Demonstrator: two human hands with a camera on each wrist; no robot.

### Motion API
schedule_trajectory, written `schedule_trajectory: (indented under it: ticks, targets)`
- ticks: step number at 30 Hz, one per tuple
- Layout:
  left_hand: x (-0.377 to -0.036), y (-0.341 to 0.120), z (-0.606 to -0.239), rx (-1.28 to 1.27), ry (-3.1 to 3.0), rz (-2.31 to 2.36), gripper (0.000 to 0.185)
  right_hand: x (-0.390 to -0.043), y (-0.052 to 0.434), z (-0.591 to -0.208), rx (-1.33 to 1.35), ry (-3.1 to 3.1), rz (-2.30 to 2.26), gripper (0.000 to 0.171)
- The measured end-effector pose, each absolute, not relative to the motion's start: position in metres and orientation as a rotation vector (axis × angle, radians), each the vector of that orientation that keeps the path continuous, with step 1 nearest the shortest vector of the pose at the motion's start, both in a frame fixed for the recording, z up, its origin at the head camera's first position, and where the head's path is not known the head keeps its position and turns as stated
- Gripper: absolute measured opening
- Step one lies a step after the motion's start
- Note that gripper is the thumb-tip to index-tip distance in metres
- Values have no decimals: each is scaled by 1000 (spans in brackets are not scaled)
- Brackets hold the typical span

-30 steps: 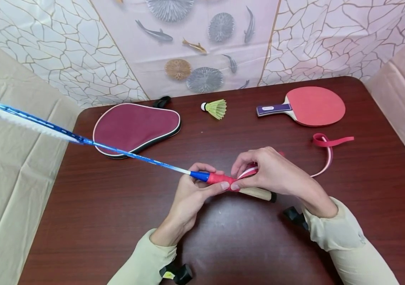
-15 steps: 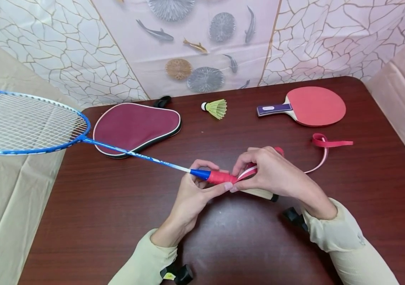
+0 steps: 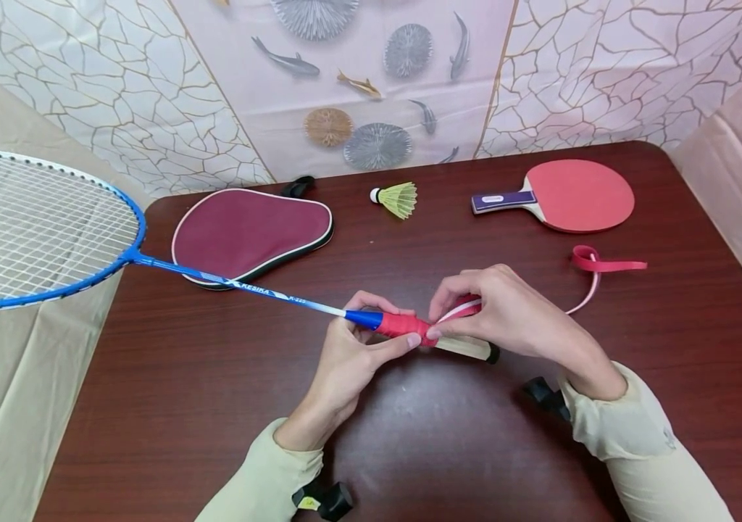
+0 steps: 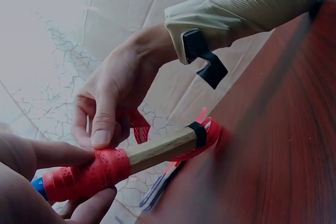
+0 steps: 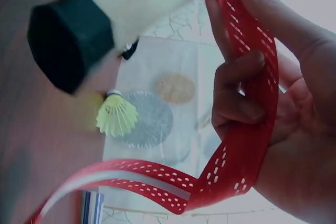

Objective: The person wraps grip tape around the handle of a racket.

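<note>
My left hand (image 3: pixel 351 355) grips the racket (image 3: pixel 267 293) handle mid-desk (image 3: pixel 169 406); my right hand (image 3: pixel 508 315) pinches the red tape (image 3: pixel 589 279). Along the far edge lie a case (image 3: pixel 250 235), shuttlecock (image 3: pixel 395 199) and paddle (image 3: pixel 567 196).

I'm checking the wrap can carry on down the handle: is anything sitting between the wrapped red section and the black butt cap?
Nothing visible does. Past the wrapped red grip tape the bare wooden handle runs clear to the black butt cap. The right hand holds the loose tape beside it; the left hand pinches the wrapped part.
</note>
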State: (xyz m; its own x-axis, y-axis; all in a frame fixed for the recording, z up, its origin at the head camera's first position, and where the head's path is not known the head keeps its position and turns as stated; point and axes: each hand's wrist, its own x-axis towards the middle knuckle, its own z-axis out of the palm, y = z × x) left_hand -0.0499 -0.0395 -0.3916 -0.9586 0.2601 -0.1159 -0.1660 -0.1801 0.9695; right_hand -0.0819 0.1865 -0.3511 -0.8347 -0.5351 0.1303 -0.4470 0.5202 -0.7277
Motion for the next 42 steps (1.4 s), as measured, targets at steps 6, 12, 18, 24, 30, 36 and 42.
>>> schedule_trajectory:
  ticks: [6,12,18,24,30,36,42]
  targets:
    - [-51,-39,-392,159,1833,2241,43,-83,192,-349,-908,2611,-1230,17]
    - [-50,-39,-391,184,1819,2260,42,-83,192,-350,-897,2622,-1229,15]
    - [-50,-38,-391,207,1836,2241,41,-81,190,-350,-828,2684,-1185,13]
    - [-49,-39,-390,232,1854,2222,41,-81,188,-349,-793,2701,-1148,13]
    - [-49,-39,-390,262,1801,2244,41,-82,188,-352,-787,2674,-1160,15]
    - [-49,-37,-391,294,1752,2315,40,-83,188,-352,-681,2635,-1196,11]
    - [-48,-37,-392,311,1729,2354,39,-84,189,-350,-628,2639,-1197,11]
